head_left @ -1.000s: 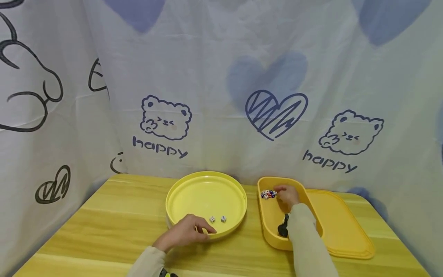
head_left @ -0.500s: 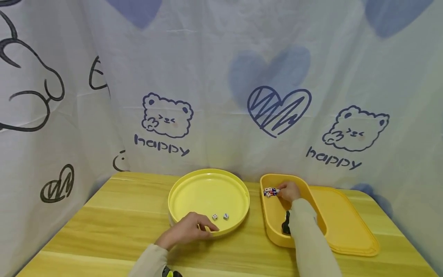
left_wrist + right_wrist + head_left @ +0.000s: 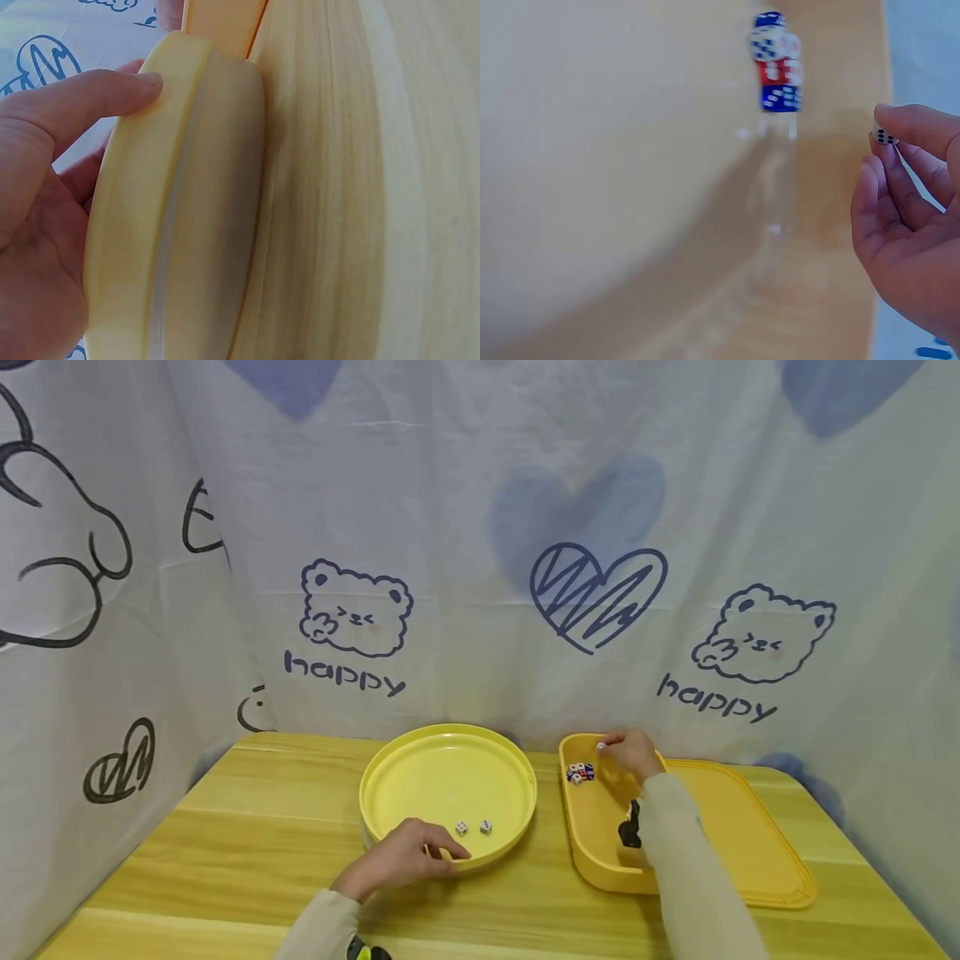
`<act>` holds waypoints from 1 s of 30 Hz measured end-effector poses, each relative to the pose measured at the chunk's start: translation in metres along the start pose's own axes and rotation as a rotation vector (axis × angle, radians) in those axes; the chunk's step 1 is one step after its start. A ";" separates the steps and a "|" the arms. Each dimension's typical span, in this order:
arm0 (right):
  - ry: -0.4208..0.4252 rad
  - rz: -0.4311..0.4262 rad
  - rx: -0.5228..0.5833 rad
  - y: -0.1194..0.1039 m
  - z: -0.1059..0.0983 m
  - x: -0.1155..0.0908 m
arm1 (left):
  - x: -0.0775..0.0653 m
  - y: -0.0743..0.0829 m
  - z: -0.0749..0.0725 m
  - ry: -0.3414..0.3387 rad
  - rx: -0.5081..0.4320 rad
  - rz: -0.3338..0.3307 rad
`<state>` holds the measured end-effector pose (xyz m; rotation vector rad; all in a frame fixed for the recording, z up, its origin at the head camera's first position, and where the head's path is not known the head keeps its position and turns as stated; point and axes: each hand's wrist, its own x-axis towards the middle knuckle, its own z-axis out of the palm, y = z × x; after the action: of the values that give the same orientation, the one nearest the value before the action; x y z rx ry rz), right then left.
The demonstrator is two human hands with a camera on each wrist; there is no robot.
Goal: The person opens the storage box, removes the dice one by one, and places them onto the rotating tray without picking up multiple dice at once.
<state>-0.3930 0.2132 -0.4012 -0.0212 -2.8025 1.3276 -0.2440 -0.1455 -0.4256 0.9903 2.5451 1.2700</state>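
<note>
My right hand (image 3: 632, 755) pinches a white die (image 3: 885, 136) with dark pips between thumb and fingertips, above the far end of the deep orange-yellow bin (image 3: 611, 878). Below and to the left of that hand, a small cluster of red, blue and white dice (image 3: 778, 71) sits against the bin's end wall. My left hand (image 3: 408, 858) grips the near rim of a round yellow tray (image 3: 435, 785). In the left wrist view its thumb (image 3: 135, 91) lies on the tray's outer side, the other fingers partly hidden behind the rim. Two white dice (image 3: 474, 828) lie in the tray near those fingers.
A flat orange-yellow lid (image 3: 750, 839) lies right of the bin, partly behind the right sleeve. All stands on a wood-grain table (image 3: 217, 852). A white curtain (image 3: 465, 527) with printed bears and hearts hangs at the table's back edge.
My right hand has picked a white die off the cluster and lifted it up and to the right. The left hand stays at the tray's rim.
</note>
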 end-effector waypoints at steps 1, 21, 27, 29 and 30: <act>0.003 0.008 0.006 -0.003 -0.002 0.000 | 0.000 0.000 0.000 -0.001 0.002 -0.001; -0.058 -0.086 0.103 -0.038 -0.027 -0.015 | 0.002 -0.001 -0.003 -0.002 0.004 -0.016; -0.043 -0.152 0.146 -0.047 -0.031 -0.030 | 0.001 -0.002 -0.002 0.002 0.009 0.000; -0.039 -0.166 0.161 -0.051 -0.031 -0.036 | 0.001 -0.002 -0.001 0.002 0.004 -0.004; -0.037 -0.171 0.169 -0.053 -0.031 -0.039 | 0.001 -0.003 -0.001 0.003 0.002 -0.001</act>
<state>-0.3520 0.2022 -0.3414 0.2453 -2.6392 1.5297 -0.2465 -0.1464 -0.4268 0.9883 2.5491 1.2699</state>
